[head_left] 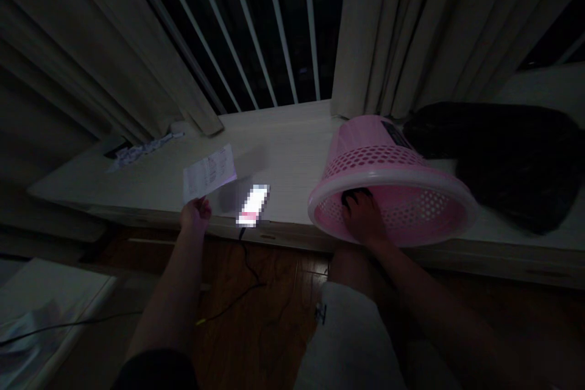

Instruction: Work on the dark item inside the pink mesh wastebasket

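Note:
My left hand pinches the lower corner of a sheet of paper with rows of faint print, held up over the white ledge. Lying on its side on the ledge, a pink plastic basket has its wide mouth turned toward me. Inside that mouth is my right hand, its fingers curled over a small black object whose kind is too dark to tell. Between the two hands lies a phone with a bright screen and a cable plugged into it.
A black plastic bag rests right of the basket on the ledge. Crumpled cloth lies at the far left. Curtains flank a barred window. At lower left stands a pale table; the cable hangs over the wooden floor.

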The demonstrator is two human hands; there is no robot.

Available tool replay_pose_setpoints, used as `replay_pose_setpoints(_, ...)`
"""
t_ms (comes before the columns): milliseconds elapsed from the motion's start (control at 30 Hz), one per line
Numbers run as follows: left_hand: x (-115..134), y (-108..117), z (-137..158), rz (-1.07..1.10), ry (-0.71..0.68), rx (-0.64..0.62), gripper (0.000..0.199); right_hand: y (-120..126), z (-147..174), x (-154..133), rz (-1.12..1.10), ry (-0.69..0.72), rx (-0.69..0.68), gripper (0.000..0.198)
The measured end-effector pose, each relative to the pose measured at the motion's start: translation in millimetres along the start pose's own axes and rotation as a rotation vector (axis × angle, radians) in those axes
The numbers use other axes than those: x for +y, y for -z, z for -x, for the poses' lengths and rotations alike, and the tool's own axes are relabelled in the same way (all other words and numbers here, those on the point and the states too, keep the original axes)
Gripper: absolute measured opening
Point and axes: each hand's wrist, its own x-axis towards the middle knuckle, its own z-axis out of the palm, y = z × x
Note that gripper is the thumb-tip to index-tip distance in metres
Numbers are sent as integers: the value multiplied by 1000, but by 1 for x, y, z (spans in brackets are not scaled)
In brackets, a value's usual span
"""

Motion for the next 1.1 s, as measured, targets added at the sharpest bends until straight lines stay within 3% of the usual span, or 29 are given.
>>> replay_pose_setpoints(433,1,-23,25,-98,30,-124,15,-1,0,-2,-51,-17,9,33)
replay_pose_setpoints(700,4,-31,33,-149,-5,-134,17,-1,1,-2,-60,-26,22,32)
replay_pose_setpoints(867,13,-39,37,-142,-9,-159,15,1,0,-4,-59,-28,24,32)
replay_pose_setpoints(1100,29,-61,41,-81,23,-158,28,1,0,-4,-57,-37,2,33)
